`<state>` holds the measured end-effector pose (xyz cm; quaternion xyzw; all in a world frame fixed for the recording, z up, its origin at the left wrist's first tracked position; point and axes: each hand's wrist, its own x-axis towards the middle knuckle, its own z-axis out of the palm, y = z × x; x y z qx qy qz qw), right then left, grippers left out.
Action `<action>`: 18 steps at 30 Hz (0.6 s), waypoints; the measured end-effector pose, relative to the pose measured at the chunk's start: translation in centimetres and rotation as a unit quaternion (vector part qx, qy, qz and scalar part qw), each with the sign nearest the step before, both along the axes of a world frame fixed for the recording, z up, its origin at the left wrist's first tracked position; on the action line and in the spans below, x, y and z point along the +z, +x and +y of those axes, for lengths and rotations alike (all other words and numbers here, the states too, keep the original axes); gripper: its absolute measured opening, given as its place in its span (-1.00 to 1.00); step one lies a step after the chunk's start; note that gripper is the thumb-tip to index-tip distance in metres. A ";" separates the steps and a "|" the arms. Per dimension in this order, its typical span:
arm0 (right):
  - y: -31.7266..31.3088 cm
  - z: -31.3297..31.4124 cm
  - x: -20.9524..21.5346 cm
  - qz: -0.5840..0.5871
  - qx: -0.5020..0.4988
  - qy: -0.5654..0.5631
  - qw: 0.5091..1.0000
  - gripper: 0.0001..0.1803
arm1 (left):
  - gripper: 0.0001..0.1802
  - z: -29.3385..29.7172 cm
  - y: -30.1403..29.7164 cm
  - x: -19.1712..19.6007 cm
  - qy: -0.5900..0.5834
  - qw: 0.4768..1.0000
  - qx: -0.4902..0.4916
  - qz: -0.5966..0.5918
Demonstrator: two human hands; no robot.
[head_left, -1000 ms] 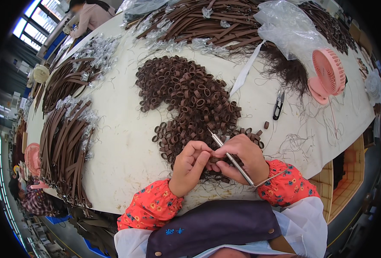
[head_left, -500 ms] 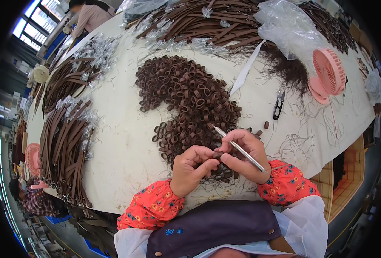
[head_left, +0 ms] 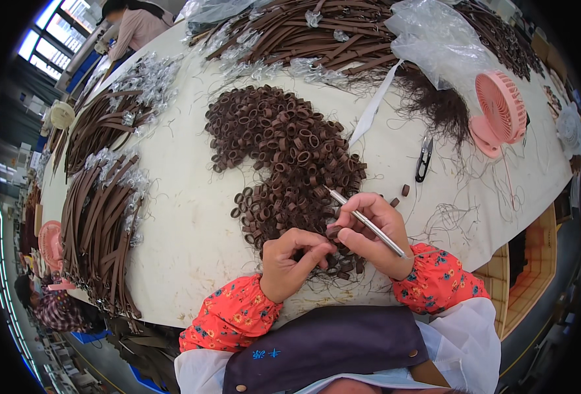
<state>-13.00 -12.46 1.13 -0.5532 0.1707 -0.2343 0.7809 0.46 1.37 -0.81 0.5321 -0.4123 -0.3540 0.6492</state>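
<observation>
My right hand (head_left: pixel 377 238) is closed around a slim silver pen-shaped tool (head_left: pixel 369 225), its thin tip pointing up and left over the pile. Between that hand's thumb and fingertips sits a small brown strap loop (head_left: pixel 333 232). Just left of it, my left hand (head_left: pixel 293 257) has thumb and forefinger pinched together close to the loop. Whatever the left fingers hold, if anything, is too small to make out. Beyond both hands spreads a large heap of brown strap loops (head_left: pixel 290 148), with some more lying below the fingers.
Black thread snips (head_left: pixel 424 159) and a pink fan (head_left: pixel 498 111) stand to the right. Bundles of brown straps (head_left: pixel 97 236) lie at left, others (head_left: pixel 316 39) at the back beside clear plastic (head_left: pixel 435 39). Loose threads (head_left: pixel 454 220) litter the white table. A person (head_left: pixel 136 29) sits far left.
My left hand has drawn slightly down and away from the loop, its fingers curling closer together. The loop stays in my right fingertips, with the silver tool still in that hand.
</observation>
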 end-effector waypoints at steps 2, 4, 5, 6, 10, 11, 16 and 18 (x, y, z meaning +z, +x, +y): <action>0.0 -0.1 -0.1 0.000 -0.003 -0.001 1.000 -0.65 | -0.94 -0.2 0.1 0.0 -0.020 0.998 -0.005 -0.055; 0.0 -0.1 -0.2 -0.007 -0.001 0.010 1.000 -0.66 | -0.91 -0.2 -0.1 0.0 -0.013 0.999 -0.006 -0.029; 0.0 -0.1 -0.3 -0.010 0.000 0.015 1.000 -0.66 | -0.89 -0.2 -0.3 0.0 0.004 1.000 -0.005 0.025; 0.0 -0.2 -0.3 -0.008 0.003 0.011 1.000 -0.66 | -0.87 -0.2 -0.5 0.0 0.021 0.997 -0.004 0.079; -0.1 -0.1 0.0 -0.004 0.019 0.012 1.000 -0.64 | -0.83 -0.4 -0.4 0.6 0.035 0.989 -0.009 0.142; -0.1 -0.1 0.0 -0.004 0.025 0.016 1.000 -0.64 | -0.83 -0.3 -0.2 0.6 0.050 0.990 -0.014 0.133; -0.2 -0.1 -0.1 -0.005 0.036 0.025 0.999 -0.62 | -0.87 -0.3 0.0 0.6 0.082 0.988 -0.007 0.134; -0.2 -0.2 0.0 -0.005 0.042 0.025 0.999 -0.63 | -0.88 -0.2 0.1 0.4 0.083 0.988 0.004 0.133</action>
